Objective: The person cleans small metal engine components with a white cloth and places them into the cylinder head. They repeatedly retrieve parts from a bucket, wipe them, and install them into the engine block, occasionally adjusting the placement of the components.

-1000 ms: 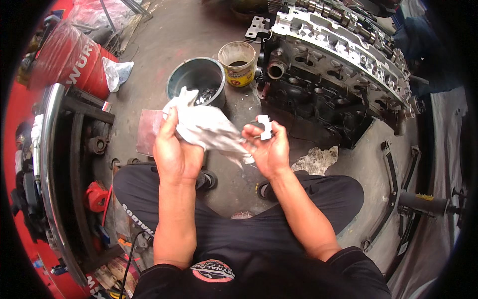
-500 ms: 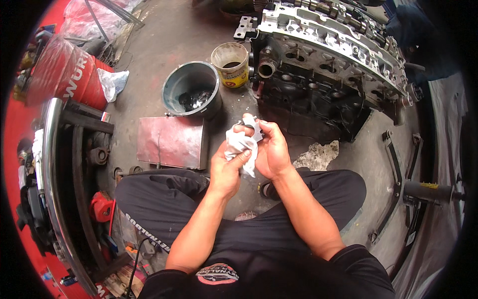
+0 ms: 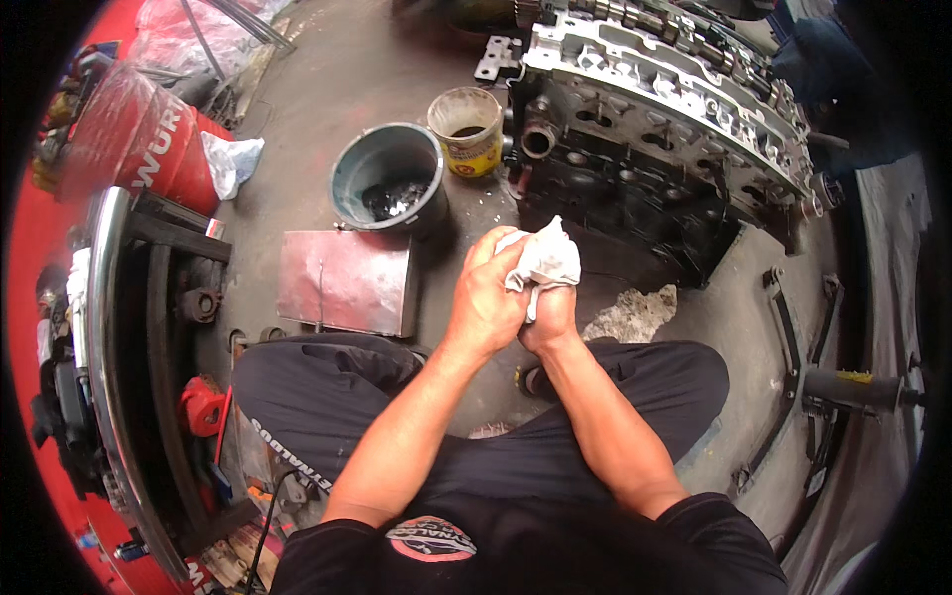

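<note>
A crumpled white cloth (image 3: 548, 258) is gripped in my left hand (image 3: 482, 305), whose fingers curl over its left side. The cloth drapes over the fingers of my right hand (image 3: 553, 322), which is pressed up close beneath it, so only the palm side and wrist show. The small metal part seen between my hands in the earlier frame is hidden now. Both hands meet in front of me above the floor, beyond my bent knees. Nearest to them on the far right stands an engine block with its cylinder head (image 3: 635, 89) on top.
A dark bucket (image 3: 344, 188) with shiny dark contents and a yellow tub (image 3: 471, 159) stand ahead. A reddish metal box (image 3: 347, 283) lies left of my hands. A stained flat scrap (image 3: 633, 312) and a metal stand (image 3: 853, 387) are at right, a metal-framed rack (image 3: 109, 327) at left.
Both hands have shifted right. The left hand has turned over and brought the cloth across the right hand's fingers, covering the small metal part that showed between them.
</note>
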{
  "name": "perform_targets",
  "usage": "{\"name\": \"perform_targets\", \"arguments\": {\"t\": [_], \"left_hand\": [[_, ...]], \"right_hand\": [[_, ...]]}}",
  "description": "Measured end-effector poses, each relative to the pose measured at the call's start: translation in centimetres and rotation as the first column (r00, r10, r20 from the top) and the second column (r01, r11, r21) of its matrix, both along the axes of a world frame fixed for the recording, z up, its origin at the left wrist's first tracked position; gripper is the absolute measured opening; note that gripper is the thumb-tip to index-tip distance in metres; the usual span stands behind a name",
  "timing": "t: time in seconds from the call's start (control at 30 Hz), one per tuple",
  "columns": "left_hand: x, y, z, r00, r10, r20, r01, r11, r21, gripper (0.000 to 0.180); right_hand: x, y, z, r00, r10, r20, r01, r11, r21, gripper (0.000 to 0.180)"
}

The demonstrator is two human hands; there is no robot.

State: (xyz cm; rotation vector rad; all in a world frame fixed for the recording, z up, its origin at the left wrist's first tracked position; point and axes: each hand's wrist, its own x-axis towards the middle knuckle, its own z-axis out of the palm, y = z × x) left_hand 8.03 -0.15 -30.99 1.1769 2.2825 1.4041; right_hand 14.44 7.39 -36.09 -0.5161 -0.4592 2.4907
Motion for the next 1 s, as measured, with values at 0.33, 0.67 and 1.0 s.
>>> {"name": "perform_targets", "arguments": {"t": [0.33,0.67,1.0], "left_hand": [[-6.1,0.5,-0.8,0.948,0.2,0.247,-0.246,0.954,0.171,0.016],[-5.0,1.4,2.8,0.842,-0.217,-0.494,0.204,0.976,-0.081,0.018],[-20.7,-2.0,15.6,0.482,-0.388,-0.786,0.128,0.918,-0.375,0.027]], "right_hand": [[-0.3,-0.9,3.5,0.954,0.069,0.29,-0.152,0.95,0.273,0.06],[0.0,1.3,0.1,0.999,0.003,0.033,-0.012,0.965,0.261,0.051],[2.2,4.9,4.3,0.989,0.084,-0.122,-0.091,0.994,-0.052,0.058]]}}
